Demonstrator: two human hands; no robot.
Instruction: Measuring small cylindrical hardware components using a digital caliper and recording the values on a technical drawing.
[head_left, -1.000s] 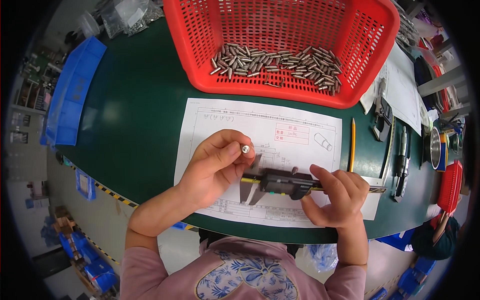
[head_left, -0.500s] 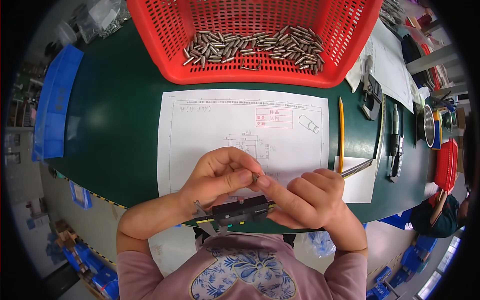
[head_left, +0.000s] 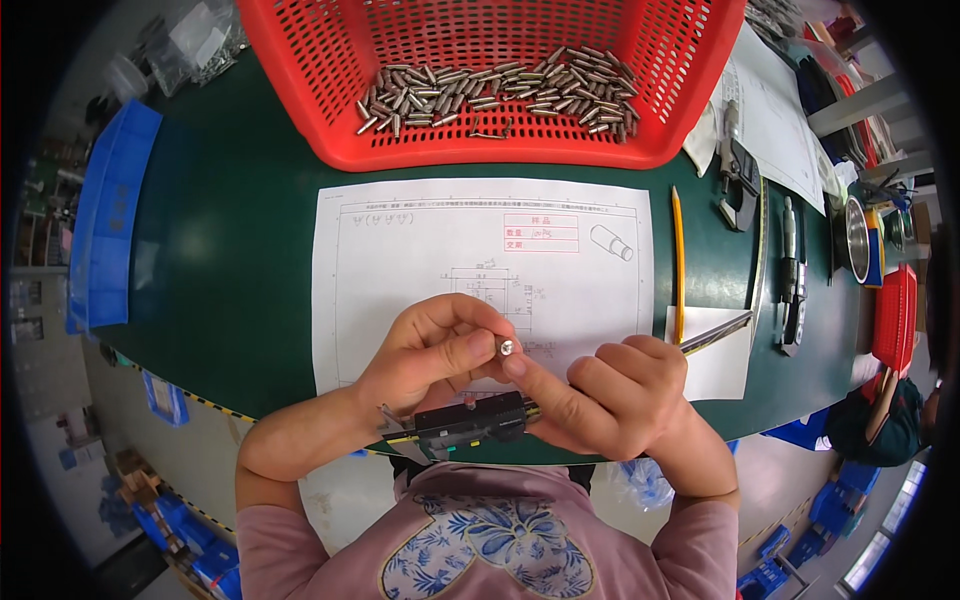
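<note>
Between the thumb and fingers of my left hand [head_left: 425, 350] is a small metal pin [head_left: 507, 348], its round, shiny end facing up. My right hand [head_left: 625, 400] is closed round the beam of a black digital caliper [head_left: 470, 422], and its index fingertip reaches the pin. The caliper lies crosswise below the left hand, its jaws toward the left wrist and the far end of its beam sticking out past the right hand. Under both hands lies a printed technical drawing [head_left: 400, 262]. Many similar pins [head_left: 590, 92] are heaped in a red perforated basket [head_left: 470, 158] beyond the drawing.
On the green table [head_left: 230, 250], a yellow pencil [head_left: 679, 260] lies right of the drawing, beside a white paper [head_left: 720, 375]. Farther right are a micrometer [head_left: 740, 185] and another measuring tool [head_left: 791, 280]. A blue bin [head_left: 112, 215] stands at the left edge. A co-worker [head_left: 880, 420] is at the far right.
The pin has been tilted in my left fingers, so its bright end now shows. My right hand and the caliper have shifted slightly. The whole view has moved a little.
</note>
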